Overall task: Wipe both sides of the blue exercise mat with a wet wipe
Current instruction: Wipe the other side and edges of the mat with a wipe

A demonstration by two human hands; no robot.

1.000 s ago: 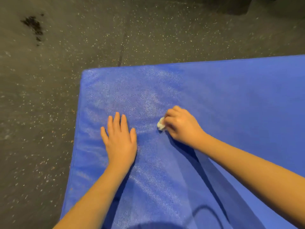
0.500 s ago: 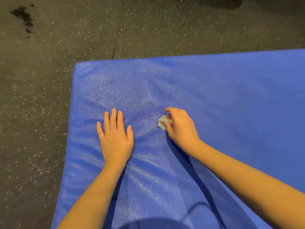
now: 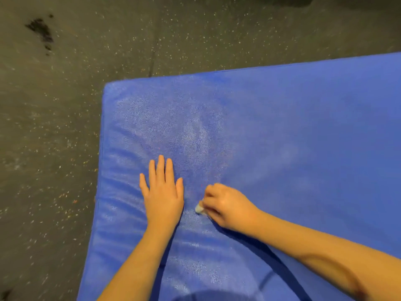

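We are pinching the wet wipe (image 3: 199, 209) in our right hand (image 3: 227, 208) near the blue exercise mat's (image 3: 293, 131) left edge; our left hand (image 3: 163, 197) is lying flat beside it.

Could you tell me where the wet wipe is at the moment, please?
In the head view, the wet wipe is bunched in the right hand, pressed on the blue mat just right of the flat left hand, near the mat's left edge.

the left hand (image 3: 163, 197) lies flat, palm down, fingers straight and close together, pointing far. the right hand (image 3: 226, 206), just to its right, is curled into a loose fist, fingers pinched. both bare forearms reach in from the near edge.
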